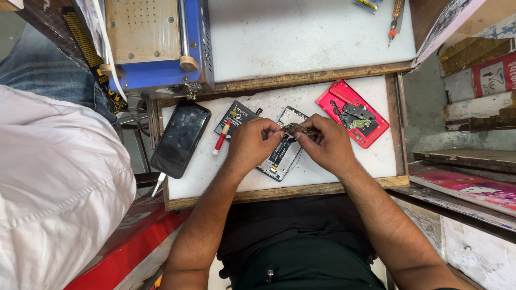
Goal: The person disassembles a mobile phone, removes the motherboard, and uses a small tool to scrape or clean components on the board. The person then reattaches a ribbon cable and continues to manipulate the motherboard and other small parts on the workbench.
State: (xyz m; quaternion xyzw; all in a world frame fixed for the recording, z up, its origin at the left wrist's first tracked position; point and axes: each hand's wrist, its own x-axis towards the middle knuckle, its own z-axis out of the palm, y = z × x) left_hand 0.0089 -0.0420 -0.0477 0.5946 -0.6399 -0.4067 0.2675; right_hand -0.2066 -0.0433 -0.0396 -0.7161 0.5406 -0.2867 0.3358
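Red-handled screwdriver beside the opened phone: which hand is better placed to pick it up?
Left, probably. The red-handled screwdriver lies just left of the left hand. The right hand sits across the opened phone, and both hands pinch the small circuit part.

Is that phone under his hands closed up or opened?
Opened. The phone frame lies on the white tray with its insides exposed, and both hands, left and right, hold a small part above it.

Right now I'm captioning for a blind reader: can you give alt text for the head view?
Both hands, left hand and right hand, pinch a small circuit board above an opened phone frame on a white work tray. A black phone lies left, a red back cover right.
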